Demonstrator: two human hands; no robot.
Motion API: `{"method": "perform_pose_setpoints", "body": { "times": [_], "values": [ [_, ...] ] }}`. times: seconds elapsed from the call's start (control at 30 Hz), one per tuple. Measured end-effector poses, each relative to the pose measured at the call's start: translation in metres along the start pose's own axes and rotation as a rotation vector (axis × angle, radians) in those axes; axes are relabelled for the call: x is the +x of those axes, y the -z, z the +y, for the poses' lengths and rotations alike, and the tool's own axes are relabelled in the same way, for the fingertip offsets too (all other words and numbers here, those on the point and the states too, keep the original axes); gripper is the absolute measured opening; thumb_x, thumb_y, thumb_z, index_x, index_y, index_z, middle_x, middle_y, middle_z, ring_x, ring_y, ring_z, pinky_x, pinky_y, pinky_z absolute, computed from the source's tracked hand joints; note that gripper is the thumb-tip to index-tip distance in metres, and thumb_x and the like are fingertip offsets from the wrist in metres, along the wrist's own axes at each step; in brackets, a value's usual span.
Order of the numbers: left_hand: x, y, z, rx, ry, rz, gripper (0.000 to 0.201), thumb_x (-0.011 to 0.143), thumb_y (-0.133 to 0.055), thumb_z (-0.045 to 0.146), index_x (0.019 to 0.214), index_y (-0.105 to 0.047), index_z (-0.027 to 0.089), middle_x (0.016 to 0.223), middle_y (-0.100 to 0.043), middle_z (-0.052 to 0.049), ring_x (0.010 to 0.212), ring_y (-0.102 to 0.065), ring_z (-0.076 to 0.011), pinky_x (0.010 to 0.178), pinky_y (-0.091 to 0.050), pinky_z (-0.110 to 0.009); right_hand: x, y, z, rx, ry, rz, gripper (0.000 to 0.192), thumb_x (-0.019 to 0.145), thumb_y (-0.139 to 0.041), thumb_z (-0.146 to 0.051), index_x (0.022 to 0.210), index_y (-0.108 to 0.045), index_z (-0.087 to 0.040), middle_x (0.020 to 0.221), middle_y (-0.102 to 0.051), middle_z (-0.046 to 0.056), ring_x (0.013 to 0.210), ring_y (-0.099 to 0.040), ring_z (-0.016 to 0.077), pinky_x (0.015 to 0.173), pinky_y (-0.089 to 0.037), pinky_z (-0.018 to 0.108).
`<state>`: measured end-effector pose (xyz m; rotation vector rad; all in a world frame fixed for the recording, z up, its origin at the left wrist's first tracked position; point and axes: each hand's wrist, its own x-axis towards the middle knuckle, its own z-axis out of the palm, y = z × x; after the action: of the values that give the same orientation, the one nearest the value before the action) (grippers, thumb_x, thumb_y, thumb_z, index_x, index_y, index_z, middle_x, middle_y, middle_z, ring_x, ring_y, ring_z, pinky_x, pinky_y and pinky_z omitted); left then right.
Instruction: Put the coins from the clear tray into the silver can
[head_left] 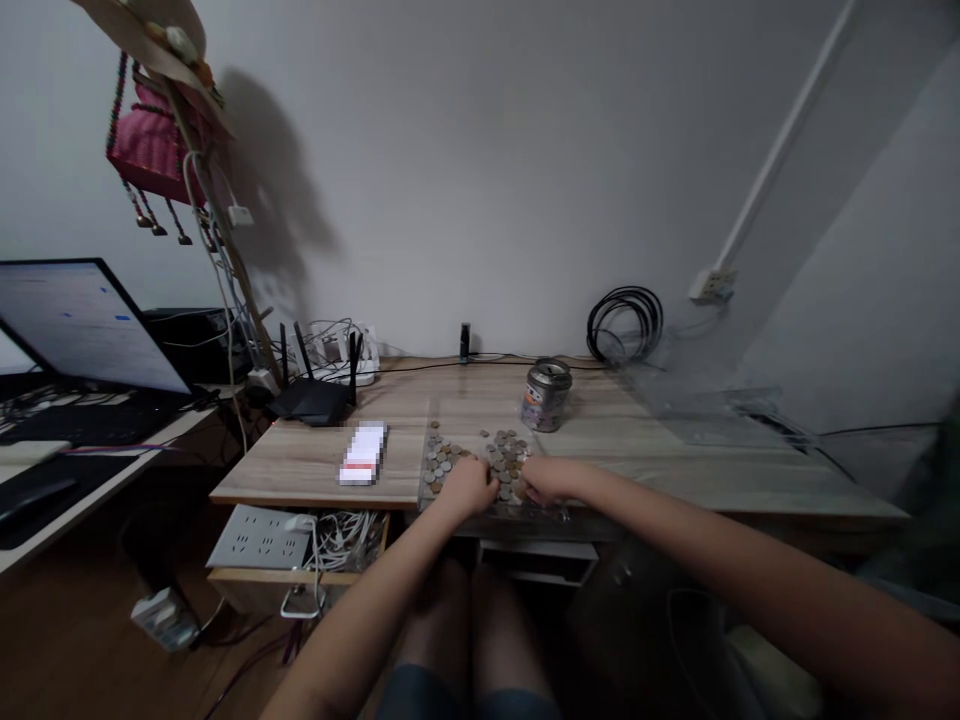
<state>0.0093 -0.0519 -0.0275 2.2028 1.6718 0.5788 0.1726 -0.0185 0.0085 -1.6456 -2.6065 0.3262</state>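
Coins (508, 453), many, loose: I log them between left hand (474, 485) and right hand (543, 481), others beyond the left. Both curled; whether they grip, I cannot tell.

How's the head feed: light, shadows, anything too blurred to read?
Head view: dim light, with the phone bright but pixelated, unreadable; head view: a soft shadow on the wall right of the hat; head view: coins around the left hand and right hand look small and soft, their markings illegible.
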Motion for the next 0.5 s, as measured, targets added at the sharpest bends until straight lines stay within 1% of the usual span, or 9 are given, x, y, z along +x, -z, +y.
{"method": "perform_pose_setpoints", "body": {
  "times": [0.03, 0.13, 0.17, 0.2, 0.23, 0.27, 0.37, 0.43, 0.5],
  "values": [
    [-0.001, 0.001, 0.001, 0.034, 0.012, -0.011, 0.032, 0.080, -0.043, 0.036, 0.088, -0.063, 0.012, 0.094, -0.058, -0.015, 0.093, -0.055, -0.0254, 0.084, -0.040, -0.034, 0.002, 0.000, 0.000, -0.021, 0.008, -0.058, 0.024, 0.043, -0.063, -0.005, 0.032, -0.046, -0.018, 0.032, -0.040, -0.005, 0.040, -0.043, 0.0099, 0.049, -0.037, 0.022],
    [-0.002, 0.006, 0.005, 0.130, 0.029, -0.046, 0.033, 0.081, -0.042, 0.036, 0.092, -0.062, 0.013, 0.097, -0.059, -0.013, 0.094, -0.055, -0.0228, 0.082, -0.041, -0.030, 0.008, 0.005, 0.001, -0.169, 0.116, -0.357, 0.014, 0.046, -0.063, -0.007, 0.040, -0.054, -0.016, 0.036, -0.043, -0.005, 0.043, -0.043, 0.0095, 0.048, -0.035, 0.021],
    [-0.002, 0.007, 0.006, 0.148, 0.029, -0.051, 0.033, 0.082, -0.041, 0.036, 0.093, -0.062, 0.013, 0.097, -0.060, -0.013, 0.093, -0.056, -0.0222, 0.081, -0.042, -0.030, 0.008, 0.006, 0.001, -0.214, 0.155, -0.427, 0.009, 0.048, -0.063, -0.008, 0.046, -0.058, -0.016, 0.040, -0.045, -0.004, 0.045, -0.044, 0.0094, 0.048, -0.034, 0.020],
    [-0.003, 0.007, 0.007, 0.159, 0.023, -0.052, 0.034, 0.082, -0.040, 0.037, 0.093, -0.063, 0.014, 0.096, -0.060, -0.013, 0.092, -0.056, -0.0218, 0.080, -0.042, -0.029, 0.008, 0.008, 0.001, -0.244, 0.185, -0.469, 0.007, 0.050, -0.063, -0.009, 0.053, -0.061, -0.015, 0.044, -0.048, -0.004, 0.047, -0.044, 0.0094, 0.048, -0.033, 0.020],
    [-0.003, 0.007, 0.007, 0.163, 0.019, -0.052, 0.034, 0.083, -0.040, 0.037, 0.094, -0.063, 0.014, 0.096, -0.060, -0.013, 0.091, -0.056, -0.0215, 0.079, -0.042, -0.029, 0.007, 0.009, 0.002, -0.249, 0.199, -0.477, 0.011, 0.051, -0.064, -0.010, 0.061, -0.064, -0.015, 0.049, -0.051, -0.003, 0.050, -0.045, 0.0095, 0.049, -0.033, 0.019],
    [-0.002, 0.007, 0.007, 0.164, 0.014, -0.047, 0.034, 0.083, -0.040, 0.036, 0.093, -0.063, 0.014, 0.095, -0.061, -0.013, 0.091, -0.057, -0.0215, 0.079, -0.042, -0.029, 0.006, 0.010, 0.002, -0.221, 0.196, -0.452, 0.020, 0.052, -0.065, -0.010, 0.070, -0.066, -0.015, 0.054, -0.053, -0.003, 0.052, -0.046, 0.0097, 0.049, -0.032, 0.019],
    [-0.001, 0.003, 0.004, 0.152, -0.011, -0.020, 0.033, 0.082, -0.041, 0.035, 0.092, -0.064, 0.013, 0.094, -0.061, -0.014, 0.089, -0.057, -0.0221, 0.078, -0.042, -0.029, 0.000, 0.012, 0.003, -0.082, 0.194, -0.381, 0.043, 0.053, -0.065, -0.009, 0.095, -0.063, -0.017, 0.063, -0.055, -0.003, 0.057, -0.047, 0.0098, 0.049, -0.031, 0.018],
    [-0.001, 0.001, 0.002, 0.140, -0.022, 0.003, 0.033, 0.082, -0.041, 0.035, 0.091, -0.064, 0.013, 0.093, -0.061, -0.014, 0.088, -0.057, -0.0224, 0.077, -0.042, -0.030, -0.003, 0.012, 0.003, -0.035, 0.228, -0.390, 0.046, 0.055, -0.063, -0.007, 0.099, -0.061, -0.018, 0.063, -0.052, -0.004, 0.056, -0.045, 0.0090, 0.049, -0.030, 0.018],
    [0.000, 0.000, 0.001, 0.127, -0.028, 0.018, 0.032, 0.082, -0.041, 0.035, 0.090, -0.064, 0.013, 0.092, -0.061, -0.015, 0.087, -0.058, -0.0226, 0.077, -0.042, -0.030, -0.004, 0.012, 0.004, -0.053, 0.267, -0.413, 0.040, 0.055, -0.060, -0.005, 0.093, -0.062, -0.017, 0.060, -0.049, -0.005, 0.055, -0.043, 0.0083, 0.049, -0.029, 0.018]
  ]
}}
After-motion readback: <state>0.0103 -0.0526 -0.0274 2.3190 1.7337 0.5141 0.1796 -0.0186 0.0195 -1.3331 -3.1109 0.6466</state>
